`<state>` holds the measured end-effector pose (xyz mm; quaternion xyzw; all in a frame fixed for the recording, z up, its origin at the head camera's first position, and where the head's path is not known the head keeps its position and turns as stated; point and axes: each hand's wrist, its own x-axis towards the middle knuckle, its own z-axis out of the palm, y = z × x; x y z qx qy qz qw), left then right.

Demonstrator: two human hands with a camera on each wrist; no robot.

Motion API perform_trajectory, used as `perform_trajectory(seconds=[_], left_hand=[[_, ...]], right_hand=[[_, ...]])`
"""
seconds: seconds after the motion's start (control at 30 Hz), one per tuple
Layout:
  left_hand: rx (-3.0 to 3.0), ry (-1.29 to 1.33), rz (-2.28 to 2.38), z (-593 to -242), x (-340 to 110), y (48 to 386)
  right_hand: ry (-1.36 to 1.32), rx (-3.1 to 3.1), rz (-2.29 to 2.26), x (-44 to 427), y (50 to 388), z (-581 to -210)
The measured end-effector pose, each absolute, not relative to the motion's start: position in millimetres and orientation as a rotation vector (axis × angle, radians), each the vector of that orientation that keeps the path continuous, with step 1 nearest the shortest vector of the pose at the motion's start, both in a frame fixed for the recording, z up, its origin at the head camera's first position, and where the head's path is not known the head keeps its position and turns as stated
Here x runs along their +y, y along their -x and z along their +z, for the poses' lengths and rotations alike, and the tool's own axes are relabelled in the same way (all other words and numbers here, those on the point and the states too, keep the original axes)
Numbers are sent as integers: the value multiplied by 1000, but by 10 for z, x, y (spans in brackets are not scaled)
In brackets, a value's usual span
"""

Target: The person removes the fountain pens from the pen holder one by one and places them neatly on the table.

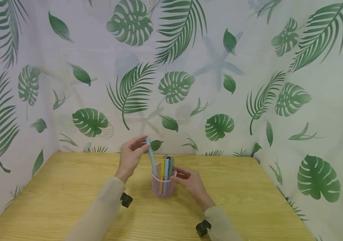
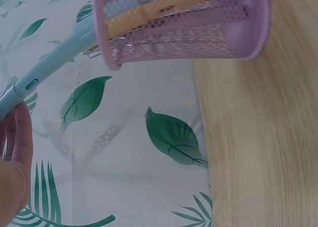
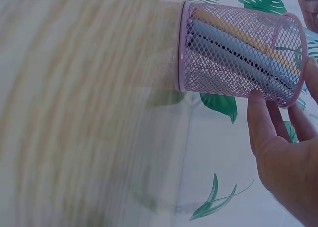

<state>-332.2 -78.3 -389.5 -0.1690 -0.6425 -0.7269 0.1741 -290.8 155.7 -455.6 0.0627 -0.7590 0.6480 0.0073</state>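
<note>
A pink mesh pen holder point(image 1: 163, 189) stands upright on the table with several pens in it, among them a yellow pen point(image 1: 162, 167). My left hand point(image 1: 130, 157) pinches the upper end of a light blue pen point(image 1: 151, 154), whose lower end is inside the holder's rim at the left; the left wrist view shows this pen point(image 2: 59, 53) slanting into the holder point(image 2: 184, 38). At the holder's right side, my right hand point(image 1: 190, 182) grips the rim between thumb and fingers. The right wrist view shows its fingertips against the mesh point(image 3: 238, 58).
The wooden table point(image 1: 237, 187) extends around the holder on all sides. Behind it and at both sides hangs a pale cloth point(image 1: 189, 134) with green leaf prints. A black wrist camera point(image 1: 126, 200) is on the left sleeve, another point(image 1: 203, 228) on the right.
</note>
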Motion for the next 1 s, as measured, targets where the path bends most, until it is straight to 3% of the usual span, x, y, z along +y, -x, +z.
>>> perform_trajectory(seconds=[1.0], left_hand=[[-1736, 444, -2162, -3956, -984, 3366]], right_hand=[[-156, -2398, 2036, 1572, 2951, -4569]])
